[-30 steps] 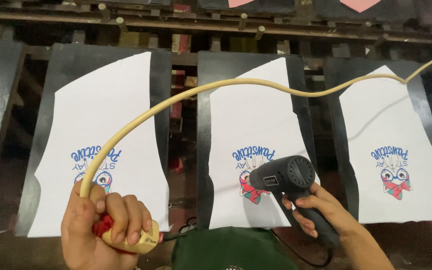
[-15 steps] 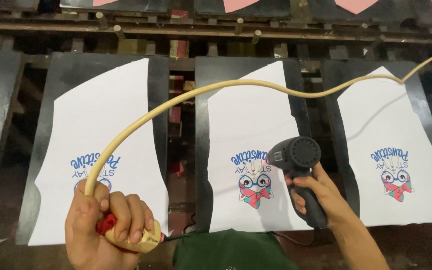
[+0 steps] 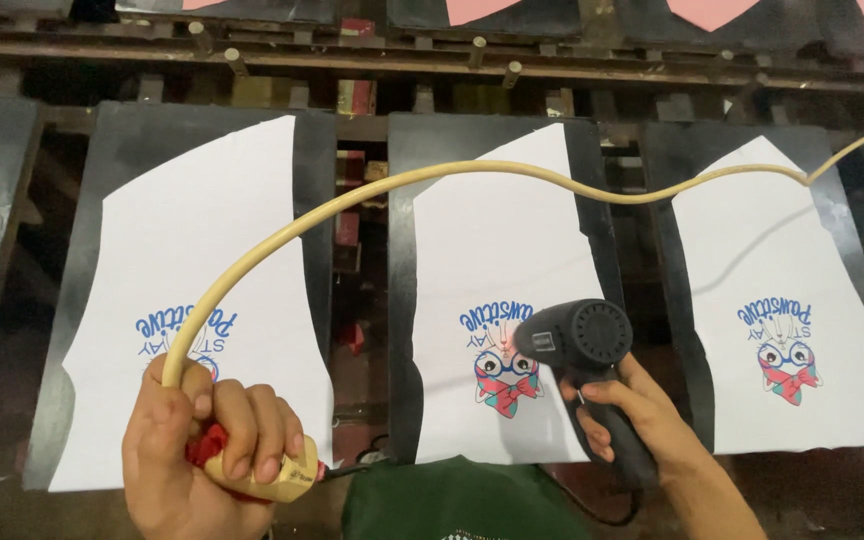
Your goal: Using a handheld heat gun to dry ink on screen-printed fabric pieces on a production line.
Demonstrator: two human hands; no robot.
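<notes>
My right hand [image 3: 640, 420] grips the handle of a black heat gun [image 3: 580, 345], its head hanging over the right side of the middle white cut fabric piece [image 3: 517, 250], beside a printed cartoon in blue and red [image 3: 505, 373]. My left hand [image 3: 202, 440] is closed around the cream and red handle of an air tool [image 3: 262, 475] over the lower part of the left white piece [image 3: 192, 250]. A cream hose [image 3: 472, 175] arcs from that handle up and across to the right edge.
Black pallets [image 3: 602, 180] stand in a row, each bearing a white piece; a third printed piece [image 3: 782, 300] lies at the right. A dark metal frame with pegs [image 3: 472, 50] runs along the back. Green cloth [image 3: 452, 505] shows at the bottom.
My right hand has carried the heat gun a little to the right across the middle piece, uncovering the printed cartoon. My left hand stays closed on the air tool.
</notes>
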